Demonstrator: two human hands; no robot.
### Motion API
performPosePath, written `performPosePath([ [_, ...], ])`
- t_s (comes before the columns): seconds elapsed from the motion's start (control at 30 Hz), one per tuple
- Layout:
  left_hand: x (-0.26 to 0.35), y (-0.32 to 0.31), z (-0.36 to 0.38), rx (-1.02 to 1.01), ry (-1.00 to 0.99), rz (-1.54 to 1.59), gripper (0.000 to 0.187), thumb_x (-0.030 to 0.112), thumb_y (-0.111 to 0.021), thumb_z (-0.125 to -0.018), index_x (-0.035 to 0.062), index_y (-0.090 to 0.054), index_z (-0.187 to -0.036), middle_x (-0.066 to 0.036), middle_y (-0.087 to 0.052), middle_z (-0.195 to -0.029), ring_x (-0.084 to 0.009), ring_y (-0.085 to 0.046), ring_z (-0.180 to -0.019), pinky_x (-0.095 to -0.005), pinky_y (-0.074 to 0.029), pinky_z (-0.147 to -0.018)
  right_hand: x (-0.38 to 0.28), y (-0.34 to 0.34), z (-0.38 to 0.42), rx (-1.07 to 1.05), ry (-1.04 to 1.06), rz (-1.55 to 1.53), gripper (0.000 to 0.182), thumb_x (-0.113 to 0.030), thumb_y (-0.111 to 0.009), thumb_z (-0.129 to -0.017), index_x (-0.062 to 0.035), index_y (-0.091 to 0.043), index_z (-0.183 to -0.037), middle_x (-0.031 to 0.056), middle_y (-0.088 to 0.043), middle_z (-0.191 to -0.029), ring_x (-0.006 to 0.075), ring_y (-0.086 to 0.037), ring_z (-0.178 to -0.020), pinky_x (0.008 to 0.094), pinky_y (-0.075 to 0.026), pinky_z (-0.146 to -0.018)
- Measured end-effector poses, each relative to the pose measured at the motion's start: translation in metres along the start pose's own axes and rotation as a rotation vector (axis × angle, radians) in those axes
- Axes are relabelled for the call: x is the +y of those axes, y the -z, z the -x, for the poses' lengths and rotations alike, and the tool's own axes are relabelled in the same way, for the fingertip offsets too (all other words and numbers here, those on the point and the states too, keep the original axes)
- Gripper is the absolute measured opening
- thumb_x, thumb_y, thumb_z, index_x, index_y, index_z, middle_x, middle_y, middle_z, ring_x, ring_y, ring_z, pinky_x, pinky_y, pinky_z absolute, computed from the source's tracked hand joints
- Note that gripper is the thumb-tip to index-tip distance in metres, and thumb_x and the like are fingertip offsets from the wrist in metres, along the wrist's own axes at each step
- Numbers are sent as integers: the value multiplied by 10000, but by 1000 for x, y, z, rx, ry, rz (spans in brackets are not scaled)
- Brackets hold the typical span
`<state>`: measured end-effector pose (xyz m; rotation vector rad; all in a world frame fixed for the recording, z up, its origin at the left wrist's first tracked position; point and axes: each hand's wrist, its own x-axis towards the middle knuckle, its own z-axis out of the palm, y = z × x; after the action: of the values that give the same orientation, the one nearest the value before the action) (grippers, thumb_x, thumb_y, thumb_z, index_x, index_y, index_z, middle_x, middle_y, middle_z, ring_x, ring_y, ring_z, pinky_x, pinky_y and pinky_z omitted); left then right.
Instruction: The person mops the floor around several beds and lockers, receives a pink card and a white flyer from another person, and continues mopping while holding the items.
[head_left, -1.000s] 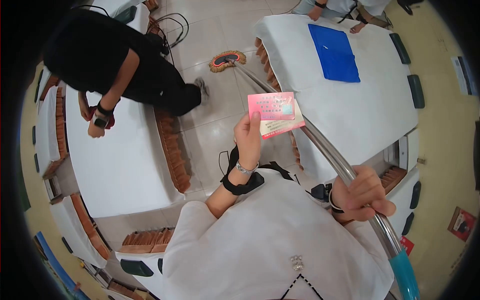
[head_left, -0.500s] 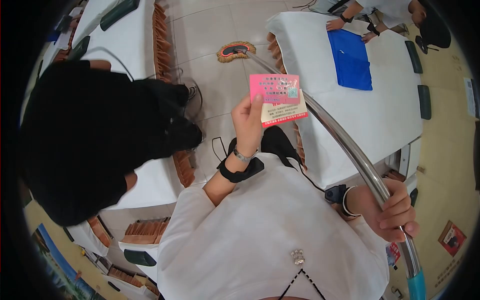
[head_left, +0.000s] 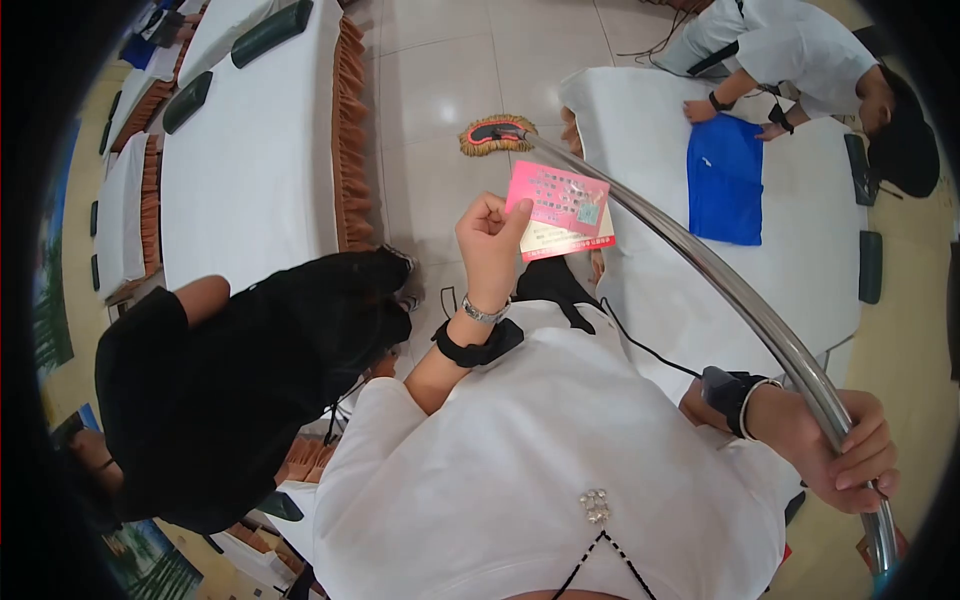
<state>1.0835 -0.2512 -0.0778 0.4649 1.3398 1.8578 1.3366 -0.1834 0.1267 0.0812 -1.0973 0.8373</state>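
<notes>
My left hand (head_left: pixel 493 235) pinches a pink printed card (head_left: pixel 558 198) and a cream card with a red edge (head_left: pixel 570 238) that shows beneath it, in front of my chest. My right hand (head_left: pixel 845 455), at the lower right, is wrapped round a shiny metal pole (head_left: pixel 720 275). The pole runs up and to the left to a mop head (head_left: pixel 497 134) with a tan fringe, which lies on the tiled floor. The cards look to be in front of the pole's upper part, and I cannot tell if they touch it.
A person in black (head_left: pixel 250 370) stands at the left beside a long white-covered table (head_left: pixel 255 170). Across another white-covered table (head_left: pixel 640 150) at the upper right, a person in white (head_left: pixel 800 55) has both hands on a folded blue cloth (head_left: pixel 725 180). Green chair backs (head_left: pixel 870 265) line the tables.
My right hand has moved outward and down with the pole. The pink card has tilted. The person in black appears lower in view, and the blue cloth has shifted right and down.
</notes>
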Motion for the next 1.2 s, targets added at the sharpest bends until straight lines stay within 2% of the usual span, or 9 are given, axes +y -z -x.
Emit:
performPosePath([
  [0.2,7,-61,-47,87,2,44,169,7,-550,-809,50,-409,-891,15,-476,-652,-36,-501,-646,-171,-416,-570,39,48,-54,44,-49,-43,119,-188,-557,-751,-78,-523,-726,-59,-480,-468,30,-426,-383,166,-330,-443],
  [0.53,-5,-70,-97,113,-84,-219,95,70,-571,-815,-15,-557,-856,-3,-564,-710,-28,-497,-621,-159,-396,-537,90,93,-127,-69,-151,-243,104,-170,-546,-725,-85,-515,-674,-42,-477,-461,42,-431,-407,189,-343,-496],
  [0.6,-5,-65,-111,155,-24,-221,118,71,-574,-814,-28,-583,-877,-17,-580,-725,-31,-509,-634,-162,-410,-555,113,82,-135,22,-102,-140,209,-118,-478,-741,-113,-450,-533,-50,-444,-427,35,-420,-383,186,-336,-474],
  [0.63,-4,-64,-118,160,-30,-156,141,60,-573,-811,-38,-577,-912,-32,-598,-760,-43,-529,-653,-168,-430,-581,126,83,-138,-54,-42,-209,143,-152,-554,-724,-82,-471,-629,5,-436,-482,98,-436,-449,227,-344,-490],
  [0.87,6,-31,-194,184,-63,-74,166,41,-586,-795,-35,-579,-942,-52,-605,-796,-55,-546,-677,-174,-448,-599,242,10,-168,55,-53,65,313,-236,-472,-870,-123,-380,-592,-33,-321,-478,69,-314,-371,184,-273,-380],
  [0.97,14,-1,-227,181,-107,-235,208,28,-608,-770,-26,-576,-969,-44,-602,-807,-51,-547,-675,-173,-451,-591,297,-32,-142,284,-19,475,316,-242,-477,-865,-130,-384,-585,-37,-284,-459,67,-293,-365,194,-264,-389],
  [1.07,21,26,-275,187,-155,-304,267,24,-641,-734,-20,-573,-989,-52,-609,-827,-70,-566,-687,-190,-469,-594,325,15,-137,-51,-216,587,331,-186,-630,-754,66,-482,-910,99,-399,-667,196,-411,-578,282,-401,-589],
  [1.13,30,41,-303,131,-248,-375,305,23,-663,-705,-17,-574,-994,-65,-614,-843,-95,-583,-711,-210,-483,-598,354,-2,-139,57,-231,587,182,-147,-561,-798,-2,-487,-715,54,-351,-581,140,-367,-518,237,-367,-560],
  [1.2,42,55,-327,122,-229,-354,308,22,-665,-701,-21,-574,-992,-78,-614,-848,-107,-590,-724,-219,-489,-600,366,26,-170,-100,-595,159,296,-112,-494,-829,-90,-358,-566,10,-291,-537,97,-302,-459,228,-302,-505],
])
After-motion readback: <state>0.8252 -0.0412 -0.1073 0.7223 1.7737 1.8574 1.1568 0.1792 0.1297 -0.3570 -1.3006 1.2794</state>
